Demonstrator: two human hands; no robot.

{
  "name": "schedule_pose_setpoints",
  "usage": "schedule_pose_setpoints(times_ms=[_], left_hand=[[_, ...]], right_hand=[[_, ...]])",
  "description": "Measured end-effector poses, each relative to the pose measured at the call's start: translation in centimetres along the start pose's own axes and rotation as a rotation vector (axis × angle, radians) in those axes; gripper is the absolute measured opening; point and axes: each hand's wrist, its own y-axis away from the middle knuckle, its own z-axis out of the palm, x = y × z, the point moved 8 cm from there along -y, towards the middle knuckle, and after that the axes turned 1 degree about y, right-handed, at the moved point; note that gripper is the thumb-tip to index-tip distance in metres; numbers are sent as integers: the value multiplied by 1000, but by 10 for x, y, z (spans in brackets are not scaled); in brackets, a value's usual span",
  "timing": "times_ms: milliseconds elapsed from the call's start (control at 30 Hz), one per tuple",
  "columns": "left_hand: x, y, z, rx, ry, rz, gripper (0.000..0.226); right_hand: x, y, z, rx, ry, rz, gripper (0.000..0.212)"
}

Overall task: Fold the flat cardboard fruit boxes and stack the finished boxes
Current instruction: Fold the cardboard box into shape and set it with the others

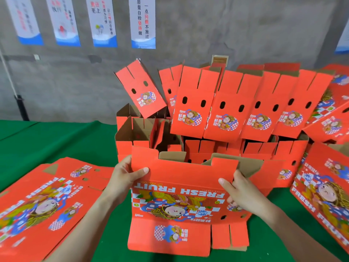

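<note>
A red printed fruit box [181,188], partly opened, stands in front of me on the green table with its "FRESH FRUIT" panel facing me upside down and its flaps hanging toward me. My left hand [128,176] grips the box's upper left edge, thumb on the printed face. My right hand [239,193] holds the right side, thumb on the front and fingers behind the panel. A pile of flat boxes [47,203] lies at the left. Several folded boxes [222,114] with raised lids stand stacked behind.
The green table cover [56,140] stretches away to the left. More folded red boxes [324,188] crowd the right edge. A grey wall with hanging posters [143,21] runs behind the stack.
</note>
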Motion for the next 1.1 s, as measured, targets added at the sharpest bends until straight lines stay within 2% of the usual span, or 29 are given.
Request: schedule_pose_setpoints(times_ms=[100, 233, 333, 400, 433, 467, 567, 600, 700, 767, 800, 900, 933, 1000, 1100], left_hand=[[5, -2, 7, -46, -16, 4, 30], [13, -8, 11, -71, -4, -7, 31], [16, -9, 14, -103, -14, -50, 32], [15, -9, 18, -172, -41, -118, 51], [14, -9, 20, -221, -84, -164, 66], [13, -8, 23, -279, -160, -196, 71], [17, -7, 29, -401, -445, -179, 46], [18, -8, 30, -428, -543, -181, 50], [9, -7, 29, -508, -809, -298, 80], [3, -4, 31, -554, -941, -383, 78], [3, -2, 32, -558, -985, -410, 81], [4, -5, 36, -469, -1015, -433, 119], [5, -6, 37, -419, -1005, -423, 119], [6, -5, 41, -302, -947, -387, 98], [-1, 4, 48, -189, -711, -357, 81]], right_hand=[[2, 5, -11, 149, 52, 0, 38], [-11, 10, -34, 349, 67, -94, 40], [-8, 10, -44, 337, -123, -89, 43], [-4, 11, -47, 309, -278, -73, 46], [-3, 12, -47, 298, -349, -75, 48], [-2, 13, -47, 288, -405, -81, 50], [-1, 18, -47, 277, -492, -121, 41], [-1, 20, -47, 276, -500, -137, 36], [-2, 23, -51, 266, -492, -195, 21], [-2, 22, -53, 249, -483, -218, 17], [0, 22, -54, 238, -483, -223, 16], [13, 20, -55, 215, -494, -196, 26], [18, 20, -55, 206, -492, -177, 33], [25, 21, -54, 199, -470, -151, 43], [29, 26, -53, 236, -441, -130, 55]])
